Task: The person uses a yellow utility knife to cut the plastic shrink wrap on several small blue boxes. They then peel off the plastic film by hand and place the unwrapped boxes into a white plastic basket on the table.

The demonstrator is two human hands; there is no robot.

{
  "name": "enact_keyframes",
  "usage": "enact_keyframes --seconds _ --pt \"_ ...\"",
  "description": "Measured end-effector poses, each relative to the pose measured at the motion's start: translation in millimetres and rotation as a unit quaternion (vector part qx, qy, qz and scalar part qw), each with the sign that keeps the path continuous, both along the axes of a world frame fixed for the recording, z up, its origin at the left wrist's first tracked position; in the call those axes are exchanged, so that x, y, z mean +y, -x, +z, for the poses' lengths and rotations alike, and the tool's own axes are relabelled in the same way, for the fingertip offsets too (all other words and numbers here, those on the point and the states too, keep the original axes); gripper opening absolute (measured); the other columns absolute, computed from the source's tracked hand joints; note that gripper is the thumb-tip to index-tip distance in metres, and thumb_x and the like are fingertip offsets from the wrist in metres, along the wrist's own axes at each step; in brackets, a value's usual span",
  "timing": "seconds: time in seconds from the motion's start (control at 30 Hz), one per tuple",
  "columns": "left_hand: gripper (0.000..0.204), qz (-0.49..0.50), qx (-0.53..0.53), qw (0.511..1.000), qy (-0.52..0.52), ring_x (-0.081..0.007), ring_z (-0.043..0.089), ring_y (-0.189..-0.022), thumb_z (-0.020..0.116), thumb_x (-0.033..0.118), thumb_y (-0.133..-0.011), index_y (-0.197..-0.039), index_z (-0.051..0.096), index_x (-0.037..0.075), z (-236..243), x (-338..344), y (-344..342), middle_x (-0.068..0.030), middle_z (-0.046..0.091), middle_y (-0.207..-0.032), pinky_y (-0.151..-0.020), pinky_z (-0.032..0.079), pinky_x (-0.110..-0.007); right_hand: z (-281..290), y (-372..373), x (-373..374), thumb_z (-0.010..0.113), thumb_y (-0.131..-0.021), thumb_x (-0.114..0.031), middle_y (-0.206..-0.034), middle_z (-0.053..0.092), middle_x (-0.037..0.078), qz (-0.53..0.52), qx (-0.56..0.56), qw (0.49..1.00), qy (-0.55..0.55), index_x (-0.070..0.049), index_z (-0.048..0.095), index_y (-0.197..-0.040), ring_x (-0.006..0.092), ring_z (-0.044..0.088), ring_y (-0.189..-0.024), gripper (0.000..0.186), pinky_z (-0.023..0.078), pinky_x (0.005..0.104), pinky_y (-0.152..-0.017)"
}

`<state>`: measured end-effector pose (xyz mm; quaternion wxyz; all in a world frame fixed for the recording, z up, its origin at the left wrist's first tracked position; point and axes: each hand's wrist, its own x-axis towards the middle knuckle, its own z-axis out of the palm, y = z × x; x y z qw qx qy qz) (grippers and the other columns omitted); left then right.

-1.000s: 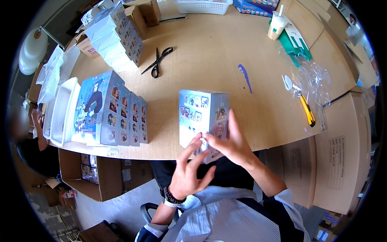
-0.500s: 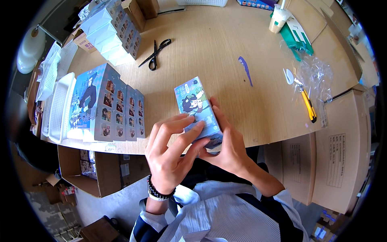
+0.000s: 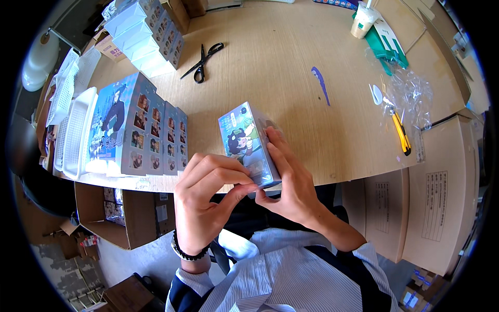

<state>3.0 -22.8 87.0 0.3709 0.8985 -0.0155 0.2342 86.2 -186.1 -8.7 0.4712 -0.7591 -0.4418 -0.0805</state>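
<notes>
A small blue carton [image 3: 240,136] with a cartoon figure printed on its face is tilted over the table's near edge. My right hand [image 3: 292,182] holds it along its right side, with the thumb at the near end. At the carton's near left corner, the thumb and forefinger of my left hand [image 3: 204,192] are pinched together against the edge. Whether a flap or film lies between these fingertips is too small to tell. Left of my hands, larger blue picture boxes [image 3: 136,130] stand upright in a row.
Black scissors [image 3: 202,63], a purple strip [image 3: 320,86] and a yellow utility knife [image 3: 400,132] lie on the wooden table [image 3: 260,57]. Crumpled clear plastic [image 3: 413,96] and a drink cup [image 3: 364,22] are at right. More boxes [image 3: 148,39] are stacked far left, beyond white baskets [image 3: 78,130].
My left fingers have left the carton's face and drawn together at its near left corner. The carton has turned slightly, showing more of its right side.
</notes>
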Motion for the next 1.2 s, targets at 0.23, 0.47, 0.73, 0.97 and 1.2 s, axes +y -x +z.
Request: enact_keyframes --seconds 0.23,0.47,0.73,0.97,1.2 --pt "0.028 0.060 -0.043 0.995 -0.065 -0.0275 0.062 -0.080 0.078 -0.003 -0.074 -0.094 0.060 0.002 -19 -14 -2 -0.0093 0.066 -0.093 -0.067 0.050 -0.037 -6 -2 -2 0.082 -0.070 -0.008 -0.154 0.038 0.024 0.011 -0.014 0.999 -0.039 -0.006 0.032 -0.148 0.0450 0.039 -0.141 0.093 0.036 0.0568 -0.114" --pt "0.024 0.099 -0.058 0.993 0.000 -0.0297 0.064 -0.070 0.065 -0.011 -0.083 -0.100 0.053 0.001 -28 -22 -14 -0.0141 0.062 -0.087 -0.060 0.050 -0.036 -11 -9 -14 0.080 -0.071 -0.011 -0.151 0.044 0.022 0.025 -0.019 0.997 -0.072 -0.007 0.038 -0.146 0.0428 0.043 -0.140 0.086 0.036 0.0573 -0.114" --pt "0.005 0.110 -0.070 0.971 0.199 -0.0194 0.072 -0.078 0.042 0.002 -0.106 -0.105 0.046 0.000 -41 14 -33 -0.0129 0.068 -0.092 -0.065 0.061 -0.029 -52 -3 -67 0.091 -0.063 -0.014 -0.154 0.042 0.022 0.126 0.180 0.965 -0.145 -0.012 0.043 -0.143 0.0393 0.038 -0.145 0.093 0.034 0.0515 -0.116" --pt "0.013 0.016 -0.032 0.930 0.367 -0.0199 0.074 -0.075 0.043 0.014 -0.108 -0.107 0.046 0.001 -56 20 -32 -0.0146 0.070 -0.084 -0.068 0.063 -0.031 -56 -11 -132 0.070 -0.062 0.000 -0.137 0.048 0.019 0.038 0.357 0.908 -0.217 0.002 0.033 -0.143 0.0253 0.049 -0.130 0.089 0.041 0.0405 -0.108" --pt "0.015 0.037 0.013 0.915 0.402 -0.0098 0.066 -0.070 0.051 0.018 -0.106 -0.107 0.055 0.004 -78 16 -39 -0.0047 0.066 -0.084 -0.063 0.058 -0.022 -46 -31 -149 0.065 -0.060 -0.008 -0.131 0.052 0.015 0.021 0.427 0.880 -0.207 -0.001 0.038 -0.141 0.0245 0.052 -0.124 0.086 0.040 0.0379 -0.107"
